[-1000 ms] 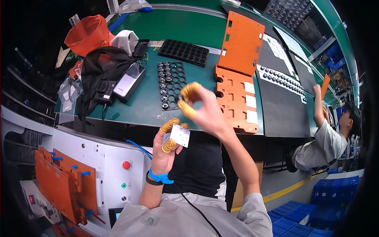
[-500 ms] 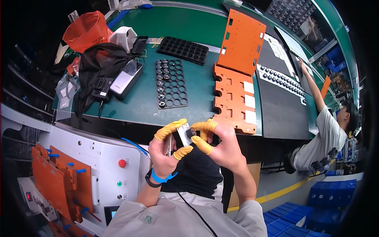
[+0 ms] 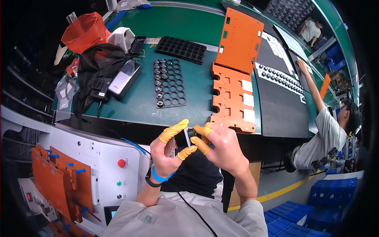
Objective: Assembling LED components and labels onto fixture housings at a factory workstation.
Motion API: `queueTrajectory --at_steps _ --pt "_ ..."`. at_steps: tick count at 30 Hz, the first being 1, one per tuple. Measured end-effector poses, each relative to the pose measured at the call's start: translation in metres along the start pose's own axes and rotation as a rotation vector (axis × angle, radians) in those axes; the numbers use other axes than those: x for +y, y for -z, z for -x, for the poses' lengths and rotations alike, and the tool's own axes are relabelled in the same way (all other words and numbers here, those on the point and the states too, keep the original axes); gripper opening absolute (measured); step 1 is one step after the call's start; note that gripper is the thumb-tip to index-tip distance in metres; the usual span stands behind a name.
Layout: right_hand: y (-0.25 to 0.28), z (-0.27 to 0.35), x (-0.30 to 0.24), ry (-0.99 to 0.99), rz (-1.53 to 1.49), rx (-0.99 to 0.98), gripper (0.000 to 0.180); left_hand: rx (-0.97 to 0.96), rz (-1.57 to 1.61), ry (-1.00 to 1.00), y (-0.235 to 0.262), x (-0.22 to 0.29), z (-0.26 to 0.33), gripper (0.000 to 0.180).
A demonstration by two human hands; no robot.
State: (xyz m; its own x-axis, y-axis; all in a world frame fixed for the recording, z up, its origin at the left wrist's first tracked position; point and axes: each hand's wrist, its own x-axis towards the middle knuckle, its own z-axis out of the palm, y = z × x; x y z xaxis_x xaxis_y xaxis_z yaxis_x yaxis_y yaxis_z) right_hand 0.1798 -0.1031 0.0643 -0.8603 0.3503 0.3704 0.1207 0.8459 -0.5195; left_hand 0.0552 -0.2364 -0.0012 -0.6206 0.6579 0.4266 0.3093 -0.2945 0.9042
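Near the front edge of the bench, my left hand (image 3: 162, 152) pinches a thin white board (image 3: 187, 139) by its ends between thumb and finger. A second flat piece (image 3: 170, 147) lies against that palm, partly hidden. On the board's right face sits a black round part (image 3: 192, 133), which looks like a lens. My right hand (image 3: 226, 148) has its fingertips closed around this part. Yellow finger cots cover fingertips on both hands. Beyond them, a black tray (image 3: 169, 83) with round pockets holds several ring-topped parts, mostly in its left columns.
An orange fixture (image 3: 231, 96) with a raised lid (image 3: 239, 41) stands to the right. Behind lies another black tray (image 3: 181, 50). A power bank (image 3: 124, 81) and a black bag sit left. At far right, a co-worker (image 3: 321, 134) reaches over the bench beside a white strip of black parts.
The white board has turned from showing its face to nearly edge-on. My right fingers have shifted slightly around the black part. The view has moved a little.
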Motion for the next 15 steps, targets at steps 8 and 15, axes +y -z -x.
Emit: queueTrajectory --at_steps 8,15 --pt "0.008 0.011 0.007 0.104 0.135 0.027 0.035 0.000 0.205 0.150 -0.018 -0.003 -0.005 0.063" --pt "-0.021 0.027 0.021 -0.159 0.265 0.287 0.042 0.011 0.289 0.263 -0.056 -0.003 -0.014 0.059"
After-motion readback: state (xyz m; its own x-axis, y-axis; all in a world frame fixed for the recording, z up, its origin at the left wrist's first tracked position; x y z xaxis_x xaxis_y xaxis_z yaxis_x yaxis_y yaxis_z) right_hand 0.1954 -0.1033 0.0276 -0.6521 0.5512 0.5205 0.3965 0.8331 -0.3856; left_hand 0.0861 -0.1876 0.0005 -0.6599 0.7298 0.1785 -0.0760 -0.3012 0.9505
